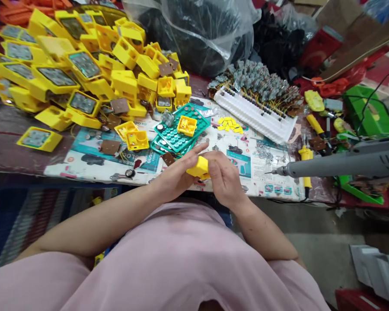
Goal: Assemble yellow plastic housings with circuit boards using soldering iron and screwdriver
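Close to the table's front edge, both my hands are around a small yellow plastic casing (199,168). My left hand (178,175) grips it from the left, with one finger stretched out past it. From the right, my right hand (226,177) presses its thumb against the casing's side. Fingers hide much of the casing. Just beyond my hands lie teal trays (178,134) of round button cells, with an open yellow casing (187,125) on top. Two more open casings, one of them a yellow half-shell (137,140), sit to the left.
A big heap of yellow casings (100,65) fills the back left. Small yellow pieces (230,125) lie near a white ridged rack (256,114) of wired parts. At right, a grey electric screwdriver (343,160) juts in above a yellow-handled soldering iron (306,160).
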The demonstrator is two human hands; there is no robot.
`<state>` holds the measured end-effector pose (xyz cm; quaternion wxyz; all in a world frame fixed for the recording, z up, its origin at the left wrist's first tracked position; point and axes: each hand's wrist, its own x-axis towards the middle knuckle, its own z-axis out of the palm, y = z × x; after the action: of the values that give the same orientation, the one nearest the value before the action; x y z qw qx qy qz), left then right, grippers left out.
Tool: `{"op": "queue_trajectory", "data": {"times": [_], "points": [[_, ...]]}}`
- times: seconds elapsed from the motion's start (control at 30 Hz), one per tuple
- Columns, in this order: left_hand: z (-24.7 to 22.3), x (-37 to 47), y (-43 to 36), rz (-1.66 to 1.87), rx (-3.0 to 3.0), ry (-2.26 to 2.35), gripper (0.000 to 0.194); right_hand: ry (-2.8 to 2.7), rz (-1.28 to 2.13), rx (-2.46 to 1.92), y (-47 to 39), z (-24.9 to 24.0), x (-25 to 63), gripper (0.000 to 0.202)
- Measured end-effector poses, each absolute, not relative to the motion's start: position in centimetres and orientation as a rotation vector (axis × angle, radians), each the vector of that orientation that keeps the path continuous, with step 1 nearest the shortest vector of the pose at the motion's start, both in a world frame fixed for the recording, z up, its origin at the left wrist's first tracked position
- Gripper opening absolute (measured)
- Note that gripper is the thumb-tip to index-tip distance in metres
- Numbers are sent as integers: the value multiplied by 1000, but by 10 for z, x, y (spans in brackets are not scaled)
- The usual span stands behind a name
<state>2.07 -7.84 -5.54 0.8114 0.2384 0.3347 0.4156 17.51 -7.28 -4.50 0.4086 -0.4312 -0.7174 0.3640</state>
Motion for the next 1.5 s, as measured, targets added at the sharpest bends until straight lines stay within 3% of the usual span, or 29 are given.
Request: {"op": "queue_trajectory", "data": {"times": [0.1,0.2,0.3,0.43,0.63,0.77,0.87,1.03,1.2,1.33,1.5], "points": [[-58,13,-78,887,473,651,55,-1913,704,-1113,-64,-44,168,32],[-62,3,-76,900,534,669,41,-2054,646,-1158,-52,-40,166,36],[-62,-8,-73,944,568,737,42,-2159,456,-1164,-23,-37,170,40],[-55,-20,-69,1019,636,778,49,-2241,190,-1261,37,-50,173,24],[-47,-27,-67,1142,654,881,35,-2435,68,-1449,82,-71,155,18],[-40,-23,-63,1143,589,862,43,-2384,144,-1461,81,-67,151,16],[-36,-19,-58,1082,564,846,53,-2128,419,-1334,68,-59,155,13],[-40,-15,-56,1078,521,854,46,-1534,1116,-1148,31,-43,166,19],[-36,-18,-60,1041,452,782,40,-1329,1351,-1092,15,-34,178,26],[-33,-18,-61,1067,430,754,35,-1486,1295,-1039,3,-20,177,14],[-37,-16,-58,1106,396,770,25,-1963,768,-963,-19,-5,164,17]]}}
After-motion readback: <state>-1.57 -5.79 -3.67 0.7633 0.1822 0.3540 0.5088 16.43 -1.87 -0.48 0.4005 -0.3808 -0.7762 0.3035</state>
